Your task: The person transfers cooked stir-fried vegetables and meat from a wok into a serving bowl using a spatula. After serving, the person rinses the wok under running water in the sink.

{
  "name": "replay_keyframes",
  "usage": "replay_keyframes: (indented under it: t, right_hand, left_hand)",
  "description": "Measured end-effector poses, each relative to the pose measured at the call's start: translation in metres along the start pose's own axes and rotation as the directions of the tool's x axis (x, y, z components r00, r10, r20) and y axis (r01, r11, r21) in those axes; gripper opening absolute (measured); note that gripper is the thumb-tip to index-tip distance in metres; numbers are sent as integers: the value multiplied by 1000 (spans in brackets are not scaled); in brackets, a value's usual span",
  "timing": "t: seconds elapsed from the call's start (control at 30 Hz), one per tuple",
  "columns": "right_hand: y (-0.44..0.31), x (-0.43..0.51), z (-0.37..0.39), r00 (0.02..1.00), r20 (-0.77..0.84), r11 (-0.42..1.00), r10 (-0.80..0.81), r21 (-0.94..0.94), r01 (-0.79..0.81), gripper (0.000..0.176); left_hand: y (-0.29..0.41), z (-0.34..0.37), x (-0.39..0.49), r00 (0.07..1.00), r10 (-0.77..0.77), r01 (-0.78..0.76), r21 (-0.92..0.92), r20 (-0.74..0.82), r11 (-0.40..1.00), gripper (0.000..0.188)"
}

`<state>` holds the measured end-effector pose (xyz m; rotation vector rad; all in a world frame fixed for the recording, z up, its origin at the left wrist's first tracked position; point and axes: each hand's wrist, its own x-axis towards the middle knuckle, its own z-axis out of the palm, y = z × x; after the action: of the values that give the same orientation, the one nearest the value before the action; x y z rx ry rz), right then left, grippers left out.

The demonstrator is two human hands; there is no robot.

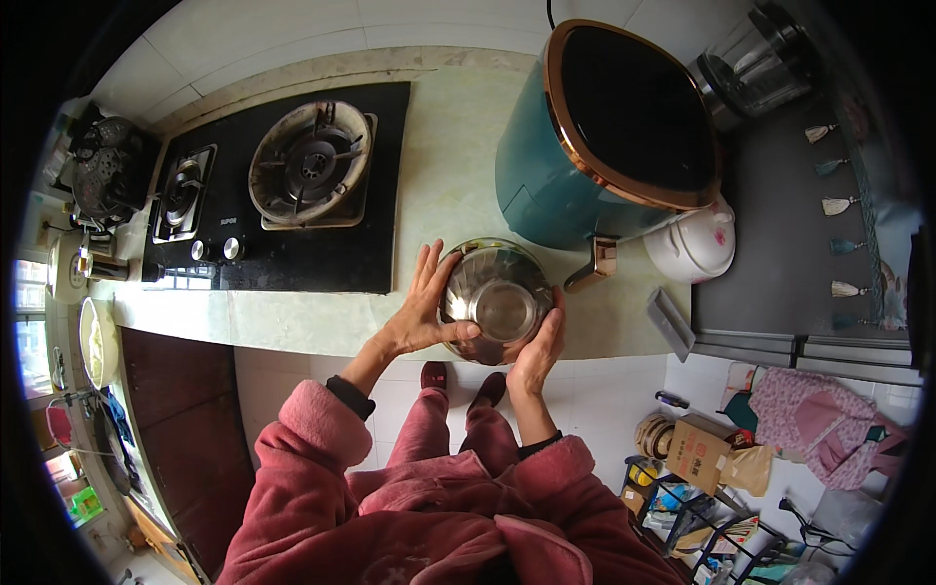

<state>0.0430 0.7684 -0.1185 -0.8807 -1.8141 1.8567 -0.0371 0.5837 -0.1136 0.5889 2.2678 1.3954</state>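
Note:
An upturned stainless-steel bowl (459, 289) with its round foot ring facing up is between my two hands, at the front edge of the counter. My left hand (426, 316) grips its left side, with the thumb across the upturned bottom and the fingers along the wall. On the right side, my right hand (542, 344) cups the wall. A strip of green and yellow shows along the bowl's far rim; what it belongs to is hidden. Just beyond and to the right stands a teal air fryer (541, 197) with a copper-coloured trim and handle.
A black gas hob (307, 256) with two burners lies to the left on the pale counter (446, 168). To the right are a white lidded pot (687, 248), a grey tray (670, 323) and a blender jug (760, 62). A cardboard box (698, 453) stands at the lower right.

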Motion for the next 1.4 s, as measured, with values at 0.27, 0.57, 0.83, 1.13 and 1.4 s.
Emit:
replay_keyframes:
  t: [0.27, 0.57, 0.83, 1.13, 1.4]
  right_hand:
    - [2, 2, 2, 998, 59, 1000, 3, 28, -5, 54]
    - [-7, 4, 6, 994, 107, 1000, 6, 28, -9, 55]
    - [-4, 5, 5, 994, 111, 1000, -1, 14, 0, 55]
    - [-4, 6, 4, 992, 123, 1000, -5, 10, 4, 56]
    - [4, 11, -4, 982, 180, 986, -65, -138, 91, 60]
  left_hand:
    - [-6, -5, 0, 1000, -10, 11, -114, 12, 993, 120]
    - [-10, -3, 2, 1000, 21, -24, -173, -19, 985, 119]
    - [-18, -6, 9, 990, 136, -138, -84, -28, 987, 121]
    - [1, -24, 23, 981, 176, -176, -6, 80, 984, 127]
    - [5, -25, 24, 985, 153, -159, 82, 76, 984, 130]
